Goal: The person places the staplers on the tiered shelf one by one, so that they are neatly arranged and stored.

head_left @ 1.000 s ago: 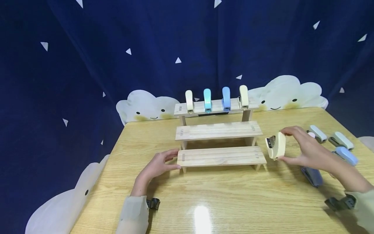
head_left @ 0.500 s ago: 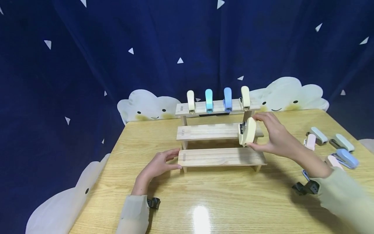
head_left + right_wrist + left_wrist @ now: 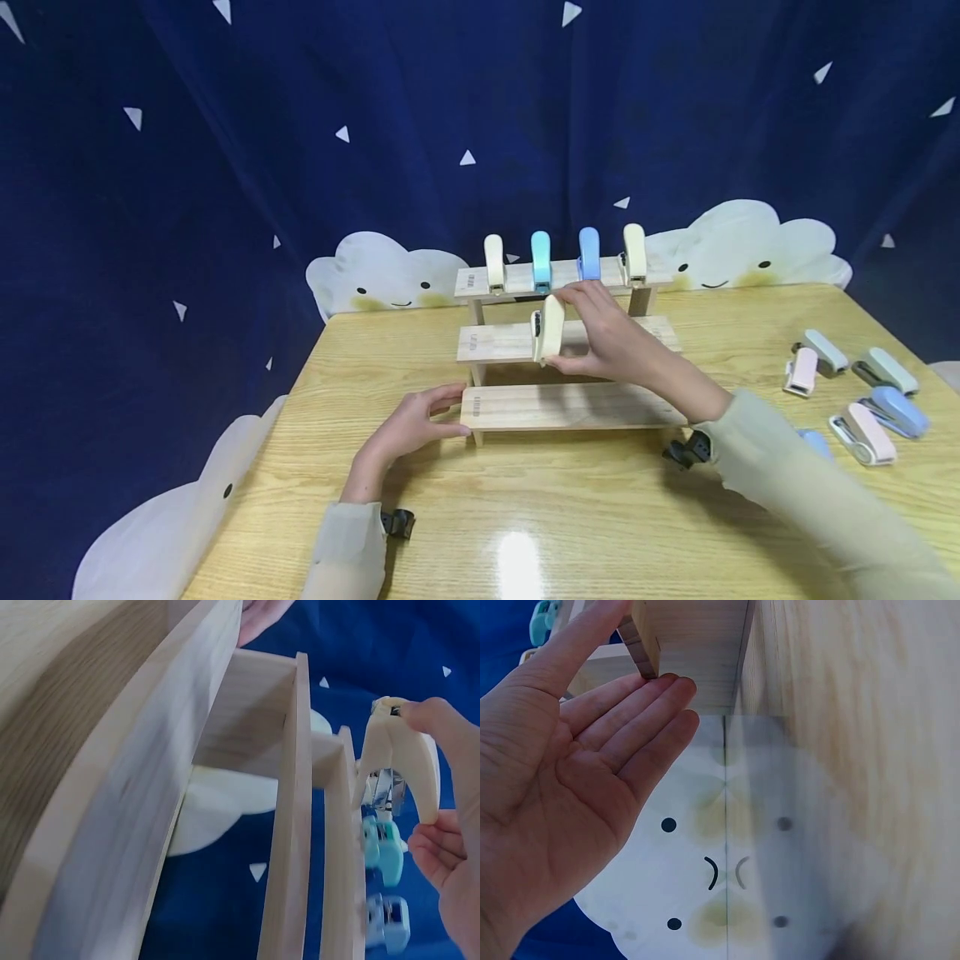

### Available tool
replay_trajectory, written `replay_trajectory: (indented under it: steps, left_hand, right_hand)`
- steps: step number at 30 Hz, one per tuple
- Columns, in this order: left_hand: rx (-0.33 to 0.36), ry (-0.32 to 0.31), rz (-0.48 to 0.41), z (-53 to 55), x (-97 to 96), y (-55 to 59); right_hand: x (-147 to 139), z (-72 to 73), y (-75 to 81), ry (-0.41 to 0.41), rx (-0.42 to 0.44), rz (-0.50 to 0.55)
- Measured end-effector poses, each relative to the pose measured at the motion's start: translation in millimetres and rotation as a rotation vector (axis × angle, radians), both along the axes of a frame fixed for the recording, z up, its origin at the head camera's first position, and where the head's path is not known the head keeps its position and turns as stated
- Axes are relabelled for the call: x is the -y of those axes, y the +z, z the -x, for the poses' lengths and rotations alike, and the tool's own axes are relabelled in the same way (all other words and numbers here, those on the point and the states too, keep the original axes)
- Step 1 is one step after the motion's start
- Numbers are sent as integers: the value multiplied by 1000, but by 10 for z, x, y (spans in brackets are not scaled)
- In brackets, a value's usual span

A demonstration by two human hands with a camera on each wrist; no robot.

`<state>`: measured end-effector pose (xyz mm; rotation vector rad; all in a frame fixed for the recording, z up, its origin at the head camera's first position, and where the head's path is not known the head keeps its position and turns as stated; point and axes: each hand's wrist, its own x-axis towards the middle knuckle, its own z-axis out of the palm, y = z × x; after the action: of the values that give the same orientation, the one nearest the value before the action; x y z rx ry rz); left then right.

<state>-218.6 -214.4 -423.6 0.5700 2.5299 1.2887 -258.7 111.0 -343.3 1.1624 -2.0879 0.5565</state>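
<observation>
My right hand [image 3: 617,343] pinches a cream stapler [image 3: 552,327] between thumb and fingers. The stapler stands on end over the left half of the middle step of a three-step wooden rack [image 3: 525,406]. In the right wrist view, the stapler's two arms [image 3: 417,761] spread apart, with metal showing between them. At the rack's left end, my left hand [image 3: 412,423] holds the lowest board by its edges, thumb in front and fingers behind; the left wrist view shows the fingers [image 3: 641,720] against the board's end. Four staplers stand along the top step: cream, turquoise [image 3: 541,260], blue [image 3: 589,253] and cream [image 3: 634,254].
More staplers lie on the table's right side: a pale pink one [image 3: 864,433], a blue one [image 3: 897,411], a grey-green one [image 3: 887,370] and others. My right sleeve [image 3: 810,492] partly covers another blue one. A dark blue curtain [image 3: 420,100] with clouds hangs behind.
My right hand has carried the cream stapler leftward from the rack's right side to over the middle step. My left hand has stayed at the lowest board's left end.
</observation>
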Motion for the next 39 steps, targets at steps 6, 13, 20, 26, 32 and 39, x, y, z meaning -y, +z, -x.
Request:
replay_trajectory:
  steps: [6, 13, 20, 26, 32, 39]
  left_hand:
    - [2, -3, -5, 5, -2, -9]
    - [-1, 5, -2, -3, -5, -40]
    - [6, 9, -13, -22, -19, -46]
    - [6, 10, -13, -23, -29, -30]
    - [5, 10, -4, -12, -25, -12]
    - [-6, 9, 5, 12, -9, -25]
  right_hand:
    - [239, 45, 2, -32, 97, -76]
    - [437, 60, 7, -84, 288, -140]
    - [551, 67, -2, -102, 343, -167]
    - [598, 106, -8, -125, 346, -184]
    - [606, 157, -16, -130, 406, -180]
    - [621, 170, -16, -123, 417, -194]
